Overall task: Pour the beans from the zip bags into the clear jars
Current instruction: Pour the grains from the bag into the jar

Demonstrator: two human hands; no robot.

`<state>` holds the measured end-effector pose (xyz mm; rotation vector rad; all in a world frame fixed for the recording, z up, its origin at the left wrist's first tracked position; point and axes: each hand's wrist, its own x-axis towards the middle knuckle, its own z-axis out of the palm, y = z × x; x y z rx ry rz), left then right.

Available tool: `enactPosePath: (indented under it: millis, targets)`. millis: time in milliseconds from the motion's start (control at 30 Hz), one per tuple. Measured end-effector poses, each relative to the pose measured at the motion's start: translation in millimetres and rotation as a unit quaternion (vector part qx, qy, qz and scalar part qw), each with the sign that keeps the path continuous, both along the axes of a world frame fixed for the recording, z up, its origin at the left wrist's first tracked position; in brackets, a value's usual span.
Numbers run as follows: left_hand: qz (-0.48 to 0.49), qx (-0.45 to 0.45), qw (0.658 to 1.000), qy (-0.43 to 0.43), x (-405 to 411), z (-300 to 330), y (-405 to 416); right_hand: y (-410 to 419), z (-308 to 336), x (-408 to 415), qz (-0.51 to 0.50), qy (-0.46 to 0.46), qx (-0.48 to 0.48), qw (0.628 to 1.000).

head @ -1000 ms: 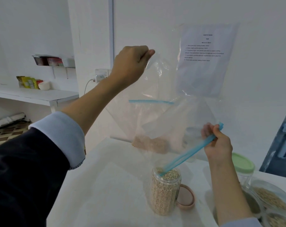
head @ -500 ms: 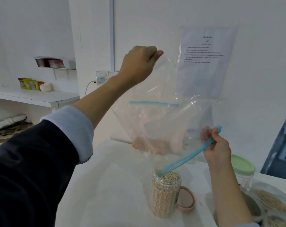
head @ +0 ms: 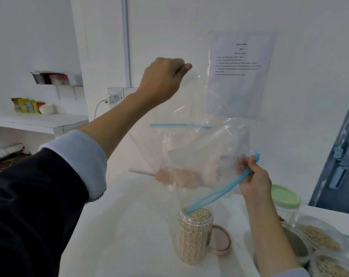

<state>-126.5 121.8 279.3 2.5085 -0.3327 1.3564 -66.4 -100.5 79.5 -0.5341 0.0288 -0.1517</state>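
A plain test room is suggested by a printed instruction sheet (head: pixel 240 70) taped above a white table (head: pixel 129 226), bare white walls around it.

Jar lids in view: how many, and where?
2. A pink lid lies on the table against the open jar. A green lid sits on a jar behind the right hand. Others may be hidden.

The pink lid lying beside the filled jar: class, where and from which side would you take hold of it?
Grip the pink lid by its raised rim, coming from above on its right, open side. It lies flat on the table, hollow up, its left edge against the jar, so only the right rim is free for fingers.
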Motion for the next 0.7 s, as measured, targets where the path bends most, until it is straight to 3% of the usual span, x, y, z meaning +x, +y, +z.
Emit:
enactPosePath:
  millis: [367, 467, 567, 700]
  targets:
    - [-0.063, -0.044, 0.996, 0.035, 2, 0, 3, -7, -3, -3, -0.021, 0.023, 0.006, 0.999]
    - [-0.119, -0.038, 0.988, 0.093, -5, 3, 5, -9, -7, 0, -0.026, 0.033, 0.022, 0.999]
    - [-0.098, 0.028, 0.981, 0.163, -8, 4, 9, -11, -12, 3, -0.029, 0.041, 0.032, 0.998]
    - [-0.083, 0.038, 0.99, 0.104, -5, 1, 7, -4, -9, 3, -0.032, 0.043, 0.048, 0.997]
